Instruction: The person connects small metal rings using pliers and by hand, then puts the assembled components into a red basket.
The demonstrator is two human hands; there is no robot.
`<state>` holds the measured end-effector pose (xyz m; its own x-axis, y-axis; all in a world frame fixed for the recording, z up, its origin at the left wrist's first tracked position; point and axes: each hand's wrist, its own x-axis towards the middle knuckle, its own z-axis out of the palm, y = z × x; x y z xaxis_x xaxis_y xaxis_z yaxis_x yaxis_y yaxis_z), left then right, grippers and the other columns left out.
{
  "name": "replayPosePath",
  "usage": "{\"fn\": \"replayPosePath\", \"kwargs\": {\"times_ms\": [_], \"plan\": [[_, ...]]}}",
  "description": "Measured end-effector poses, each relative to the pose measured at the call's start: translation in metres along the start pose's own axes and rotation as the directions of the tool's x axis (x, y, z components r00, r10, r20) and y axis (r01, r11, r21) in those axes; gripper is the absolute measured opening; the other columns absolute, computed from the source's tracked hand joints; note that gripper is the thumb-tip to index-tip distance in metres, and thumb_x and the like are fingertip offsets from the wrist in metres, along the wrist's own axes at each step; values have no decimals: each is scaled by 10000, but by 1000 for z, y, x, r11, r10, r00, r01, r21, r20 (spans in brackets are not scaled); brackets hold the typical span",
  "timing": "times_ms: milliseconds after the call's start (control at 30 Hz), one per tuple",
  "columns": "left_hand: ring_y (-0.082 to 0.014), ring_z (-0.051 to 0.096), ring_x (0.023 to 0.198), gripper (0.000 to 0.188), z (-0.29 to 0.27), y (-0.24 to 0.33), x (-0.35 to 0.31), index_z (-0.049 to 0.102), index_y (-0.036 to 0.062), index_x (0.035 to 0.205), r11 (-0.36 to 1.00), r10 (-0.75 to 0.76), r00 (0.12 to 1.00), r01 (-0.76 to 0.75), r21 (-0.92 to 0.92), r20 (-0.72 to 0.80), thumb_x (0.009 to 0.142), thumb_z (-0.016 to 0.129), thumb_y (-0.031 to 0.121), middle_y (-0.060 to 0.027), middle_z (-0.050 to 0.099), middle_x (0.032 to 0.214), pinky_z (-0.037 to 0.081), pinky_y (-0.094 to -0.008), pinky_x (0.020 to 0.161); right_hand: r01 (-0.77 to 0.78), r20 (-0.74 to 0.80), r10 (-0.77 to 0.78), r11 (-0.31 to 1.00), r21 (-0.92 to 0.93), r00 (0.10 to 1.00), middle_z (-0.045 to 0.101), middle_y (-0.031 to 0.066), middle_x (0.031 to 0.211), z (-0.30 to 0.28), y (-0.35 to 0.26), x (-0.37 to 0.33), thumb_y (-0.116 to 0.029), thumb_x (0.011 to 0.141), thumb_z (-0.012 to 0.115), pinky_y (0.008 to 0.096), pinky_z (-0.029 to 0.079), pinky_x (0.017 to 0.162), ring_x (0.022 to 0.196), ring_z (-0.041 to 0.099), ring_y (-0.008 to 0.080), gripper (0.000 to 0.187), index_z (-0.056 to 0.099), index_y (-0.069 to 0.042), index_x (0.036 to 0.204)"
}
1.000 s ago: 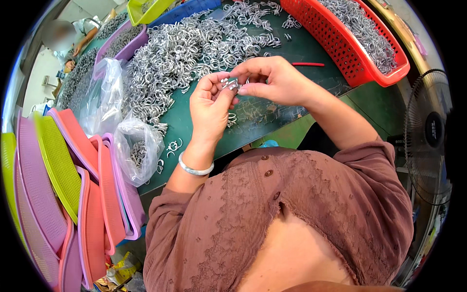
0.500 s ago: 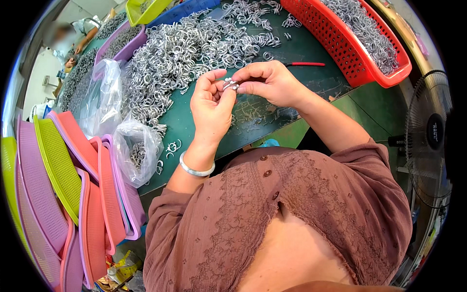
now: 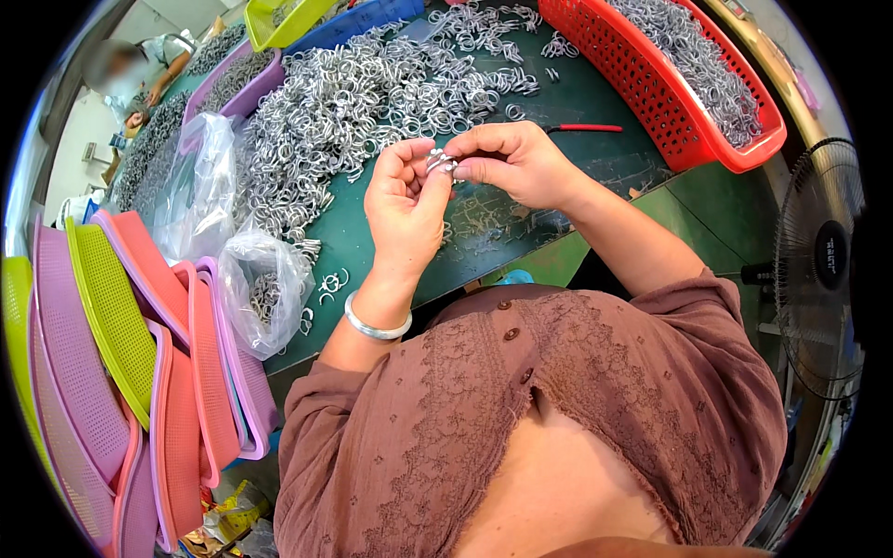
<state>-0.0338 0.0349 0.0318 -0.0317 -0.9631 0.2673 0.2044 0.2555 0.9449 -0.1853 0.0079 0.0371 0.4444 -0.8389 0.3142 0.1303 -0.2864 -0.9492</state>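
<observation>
Above the near edge of the green table (image 3: pixel 484 228), my two hands meet over a few small silvery metal rings (image 3: pixel 441 162). My left hand (image 3: pixel 407 191), with a pale bangle on its wrist, is closed and pinches them between thumb and fingers. The thumb and forefinger of my right hand (image 3: pixel 521 167) close on the same rings from the right. Fingertips hide how the rings fit together. Just beyond my hands lies a big heap of similar open metal rings (image 3: pixel 344 102). A red-handled tool (image 3: pixel 588 127) rests on the table past my right hand.
A red basket (image 3: pixel 651 84) full of rings stands far right. At left are a clear plastic bag (image 3: pixel 265 321) with rings inside and stacked coloured baskets (image 3: pixel 112 344). Purple (image 3: pixel 270 79) and blue (image 3: pixel 358 20) bins stand behind. A black fan (image 3: pixel 819 265) is at right; another person (image 3: pixel 149 70) sits far left.
My hands stay together on the rings, with only slight finger movement. The whole view has shifted very slightly.
</observation>
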Motion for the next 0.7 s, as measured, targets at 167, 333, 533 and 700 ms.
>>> {"fn": "replayPosePath", "kwargs": {"times_ms": [167, 333, 533, 700], "plan": [[-61, 517, 585, 172, -1, 1, 0, 482, 3, 954, 1000, 14, 1000, -14, 0, -8, 793, 543, 12, -36, 551, 746, 429, -163, 519, -135, -6, 136, 989, 57, 991, 611, 27, 804, 1, -3, 1, -66, 782, 590, 208, 445, 634, 694, 537, 64, 182, 598, 11, 946], [-60, 514, 570, 169, -1, 3, 0, 482, 4, 944, 1000, 18, 1000, -18, 10, -13, 790, 551, 17, -26, 537, 719, 421, -160, 500, -197, -6, 200, 970, 146, 980, 603, 8, 764, 2, 2, 2, -96, 790, 588, 194, 424, 557, 616, 521, 55, 186, 600, -9, 954], [-57, 505, 554, 167, -2, 4, -1, 483, 4, 939, 1000, 23, 1000, -22, 15, -16, 790, 556, 25, -22, 533, 710, 406, -155, 484, -220, 34, 219, 945, 240, 975, 598, -1, 747, 3, 8, 3, -123, 800, 581, 183, 415, 536, 604, 527, 54, 181, 604, -21, 948], [-60, 502, 563, 179, -2, 3, -1, 483, -3, 951, 999, 6, 1000, -6, 33, -10, 788, 556, 23, -24, 532, 712, 406, -163, 492, -222, 37, 219, 946, 237, 975, 598, 11, 754, 2, 5, 2, -105, 801, 577, 191, 427, 544, 608, 526, 56, 174, 600, -18, 950]]}}
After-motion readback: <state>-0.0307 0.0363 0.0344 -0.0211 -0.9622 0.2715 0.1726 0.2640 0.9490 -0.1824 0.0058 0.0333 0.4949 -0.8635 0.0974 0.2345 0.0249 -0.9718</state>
